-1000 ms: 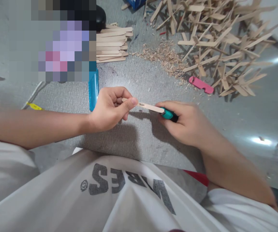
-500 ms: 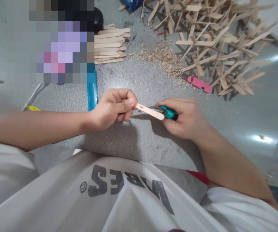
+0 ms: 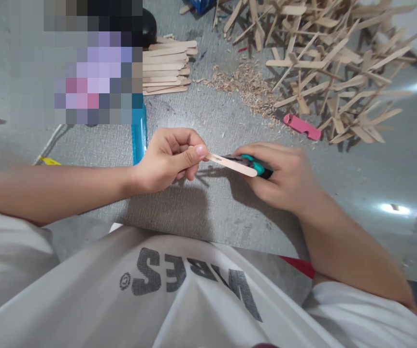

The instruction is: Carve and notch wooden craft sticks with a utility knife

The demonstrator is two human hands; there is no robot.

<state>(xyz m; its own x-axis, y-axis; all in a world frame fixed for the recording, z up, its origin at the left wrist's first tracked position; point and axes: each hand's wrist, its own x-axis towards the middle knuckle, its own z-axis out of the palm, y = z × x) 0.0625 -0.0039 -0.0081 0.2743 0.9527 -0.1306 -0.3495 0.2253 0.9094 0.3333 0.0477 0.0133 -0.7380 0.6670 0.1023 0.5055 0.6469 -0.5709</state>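
A flat wooden craft stick (image 3: 235, 166) with a rounded end is pinched between the thumb and fingers of my left hand (image 3: 175, 157). A small dark slot or notch shows in it close to my thumb. My right hand (image 3: 282, 176) is wrapped round pliers (image 3: 250, 159) with teal and black handles. Their metal jaws point left and lie behind the stick, partly hidden by it. Whether the jaws touch the stick, I cannot tell.
Beyond my hands lie wood shavings (image 3: 248, 87) and a pink craft knife (image 3: 302, 126) with its blade out. Crossed sticks (image 3: 324, 67) form a heap at upper right. Flat sticks (image 3: 166, 67) are stacked at upper left, above a blue ruler-like strip (image 3: 139, 137).
The craft stick has shifted slightly to the right and up, its rounded end now overlapping the plier handles. My right hand has moved a little to the right with the pliers.
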